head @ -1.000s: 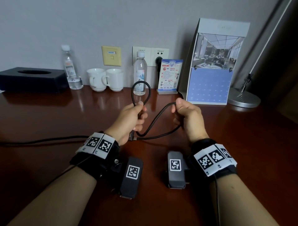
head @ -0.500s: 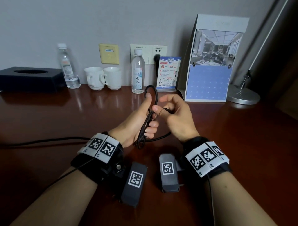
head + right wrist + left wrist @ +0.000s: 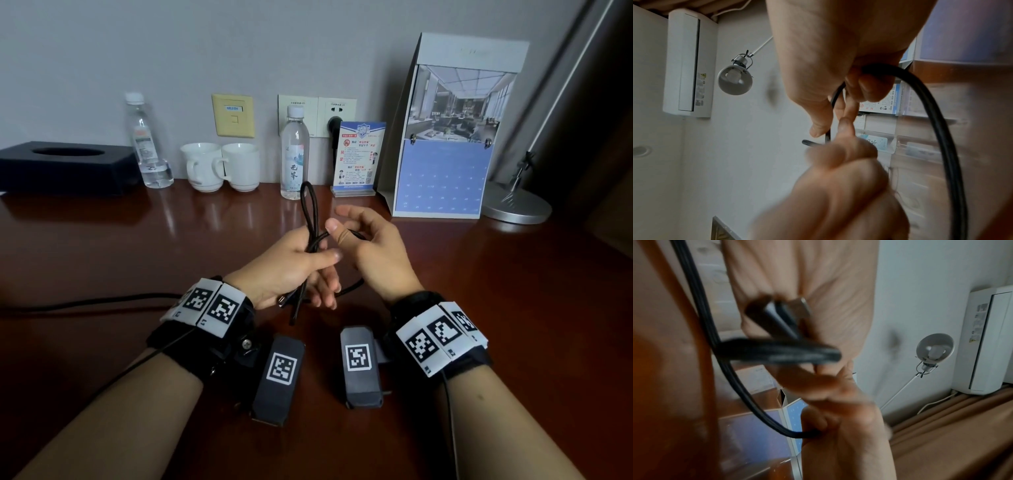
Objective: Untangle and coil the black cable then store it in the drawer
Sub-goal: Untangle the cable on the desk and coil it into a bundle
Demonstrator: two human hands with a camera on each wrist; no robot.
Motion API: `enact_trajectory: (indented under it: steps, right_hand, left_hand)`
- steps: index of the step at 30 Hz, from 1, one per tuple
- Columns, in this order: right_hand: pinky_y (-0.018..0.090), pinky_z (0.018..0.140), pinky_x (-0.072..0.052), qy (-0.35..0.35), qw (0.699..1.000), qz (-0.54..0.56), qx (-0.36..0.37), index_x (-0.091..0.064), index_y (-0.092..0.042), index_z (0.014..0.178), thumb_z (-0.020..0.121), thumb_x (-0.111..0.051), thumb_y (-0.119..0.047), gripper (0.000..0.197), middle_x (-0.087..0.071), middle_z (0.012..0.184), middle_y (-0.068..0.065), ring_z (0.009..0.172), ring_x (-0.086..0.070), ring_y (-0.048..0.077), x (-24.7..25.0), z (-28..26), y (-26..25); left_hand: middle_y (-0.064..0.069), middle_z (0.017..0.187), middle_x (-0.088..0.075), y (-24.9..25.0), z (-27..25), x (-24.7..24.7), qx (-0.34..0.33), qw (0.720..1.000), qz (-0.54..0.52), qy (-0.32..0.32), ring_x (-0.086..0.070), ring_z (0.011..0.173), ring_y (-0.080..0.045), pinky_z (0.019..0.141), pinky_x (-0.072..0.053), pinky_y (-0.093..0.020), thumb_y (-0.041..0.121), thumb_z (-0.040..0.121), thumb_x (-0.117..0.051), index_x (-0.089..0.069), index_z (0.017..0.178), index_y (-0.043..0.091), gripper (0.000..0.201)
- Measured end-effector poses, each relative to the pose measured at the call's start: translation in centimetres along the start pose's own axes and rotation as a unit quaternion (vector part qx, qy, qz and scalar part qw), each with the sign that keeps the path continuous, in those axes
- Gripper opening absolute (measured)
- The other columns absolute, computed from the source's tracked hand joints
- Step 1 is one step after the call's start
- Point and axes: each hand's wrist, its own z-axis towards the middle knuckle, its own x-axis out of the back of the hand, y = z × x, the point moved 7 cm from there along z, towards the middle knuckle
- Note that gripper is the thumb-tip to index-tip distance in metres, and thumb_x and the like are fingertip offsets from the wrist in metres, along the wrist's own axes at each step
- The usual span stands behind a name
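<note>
The left hand (image 3: 291,270) has its fingers (image 3: 327,286) curled and its thumb pressed across a bundle of strands of the thin black rubber-sheathed cable (image 3: 310,219), clamping them against the palm. From that grip a narrow loop stands up toward twelve o'clock, and short ends hang out below toward six o'clock; the left wrist view shows a small black plug with a metal tip (image 3: 785,316) lying among the fingers.

The right hand (image 3: 371,251), at three o'clock of the left and nearly touching it, holds the free run of cable: the lower fingers (image 3: 869,87) are curled round the strand, as the right wrist view shows, while the index finger and thumb are stretched out and apart. From there the cable bows down and back toward the left palm.

Both hands are raised over the dark glossy wooden worktop (image 3: 513,308), about at its centre. No drawer shows in any view.

The step in hand looks like coiling: a fresh turn being laid against the gathered loops. The next move probably calls for the right hand to bring its strand across to nine o'clock and tuck it under the left thumb, matching the loop's length, without letting the held turns slip or cross. How much cable is left to gather cannot be told.
</note>
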Motion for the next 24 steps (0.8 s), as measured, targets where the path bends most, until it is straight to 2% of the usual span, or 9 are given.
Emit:
enact_trajectory:
  steps: [3, 8, 11, 12, 13, 15, 18, 21, 24]
  right_hand:
    - [0.017, 0.087, -0.048, -0.055, 0.998, 0.009, -0.022, -0.058, -0.006, 0.126, 0.091, -0.065, -0.018, 0.038, -0.068, 0.093, -0.004, 0.084, -0.062, 0.001, -1.0, -0.1, 0.3]
    - [0.02, 0.088, -0.052, -0.086, 0.995, 0.044, -0.028, -0.052, -0.005, 0.134, 0.091, -0.062, -0.006, 0.044, -0.068, 0.114, 0.016, 0.093, -0.064, 0.011, -1.7, -0.4, 0.1]
    - [0.024, 0.079, -0.051, -0.104, 0.993, 0.056, 0.007, -0.039, -0.02, 0.144, 0.092, -0.059, -0.001, 0.06, -0.065, 0.089, 0.017, 0.078, -0.059, 0.014, -1.7, -0.6, -0.5]
    - [0.021, 0.071, -0.049, -0.116, 0.992, 0.048, 0.022, -0.034, -0.025, 0.147, 0.093, -0.058, 0.0, 0.064, -0.058, 0.079, 0.015, 0.069, -0.053, 0.013, -1.6, -0.7, -0.8]
    - [0.018, 0.065, -0.045, -0.126, 0.991, 0.036, 0.036, -0.031, -0.029, 0.148, 0.094, -0.056, 0.001, 0.067, -0.051, 0.074, 0.013, 0.063, -0.048, 0.011, -1.6, -0.8, -1.0]
    - [0.016, 0.063, -0.042, -0.145, 0.988, 0.024, 0.055, -0.029, -0.034, 0.148, 0.094, -0.053, 0.004, 0.07, -0.049, 0.075, 0.008, 0.063, -0.044, 0.009, -1.6, -1.0, -1.2]
    - [0.018, 0.064, -0.047, -0.156, 0.985, 0.029, 0.061, -0.04, -0.032, 0.14, 0.093, -0.05, 0.009, 0.063, -0.054, 0.081, -0.009, 0.065, -0.049, 0.006, -1.6, -1.0, -1.4]
    - [0.02, 0.058, -0.05, -0.152, 0.986, 0.022, 0.059, -0.047, -0.016, 0.13, 0.094, -0.05, 0.008, 0.044, -0.056, 0.079, 0.003, 0.06, -0.059, 0.007, -1.7, -0.9, -1.4]
    - [0.019, 0.063, -0.052, -0.124, 0.99, 0.032, 0.06, -0.054, -0.002, 0.122, 0.095, -0.051, 0.004, 0.027, -0.059, 0.081, 0.009, 0.064, -0.061, 0.008, -1.3, -0.7, -1.4]
  left_hand:
    - [-0.002, 0.042, -0.046, -0.2, 0.0, 0.1, -0.008, 0.999, 0.045, 0.004, -0.043, 0.026, -0.013, 0.028, -0.029, -0.015, 0.004, 0.1, -0.043, -0.039, 0.128, -0.002, 0.028]
    - [-0.004, 0.037, -0.036, -0.6, 0.1, -0.3, -0.016, 0.994, 0.109, -0.014, -0.035, 0.022, -0.014, 0.028, -0.027, -0.015, 0.01, 0.1, -0.048, -0.049, 0.129, 0.011, 0.03]
    - [-0.003, 0.035, -0.036, -0.2, -0.1, -0.7, -0.022, 0.992, 0.12, -0.027, -0.035, 0.022, -0.015, 0.029, -0.027, -0.014, 0.014, 0.096, -0.056, -0.064, 0.113, 0.02, 0.019]
    - [-0.002, 0.034, -0.036, 0.0, -0.2, -0.8, -0.022, 0.992, 0.12, -0.033, -0.035, 0.022, -0.015, 0.029, -0.026, -0.014, 0.013, 0.095, -0.058, -0.071, 0.093, 0.026, 0.019]
    - [-0.001, 0.033, -0.037, -0.1, -0.3, -0.8, -0.016, 0.992, 0.123, -0.035, -0.036, 0.023, -0.014, 0.029, -0.026, -0.015, 0.013, 0.094, -0.059, -0.073, 0.071, 0.027, 0.03]
    - [-0.001, 0.032, -0.038, -0.4, -0.4, -0.7, 0.008, 0.991, 0.129, -0.029, -0.036, 0.023, -0.014, 0.03, -0.027, -0.017, 0.015, 0.092, -0.062, -0.06, 0.048, 0.014, 0.045]
    - [-0.002, 0.034, -0.037, -0.9, -0.4, -0.3, 0.027, 0.993, 0.112, -0.013, -0.038, 0.024, -0.015, 0.031, -0.029, -0.018, 0.016, 0.089, -0.067, -0.049, 0.062, 0.005, 0.034]
    - [-0.003, 0.035, -0.036, -1.2, -0.3, 0.1, 0.038, 0.996, 0.082, 0.003, -0.041, 0.025, -0.015, 0.032, -0.032, -0.017, 0.018, 0.085, -0.07, -0.05, 0.066, 0.002, 0.032]
    - [-0.001, 0.035, -0.036, -1.3, -0.1, 0.3, 0.037, 0.997, 0.057, 0.03, -0.042, 0.026, -0.015, 0.033, -0.033, -0.018, 0.02, 0.084, -0.07, -0.052, 0.064, 0.003, 0.033]
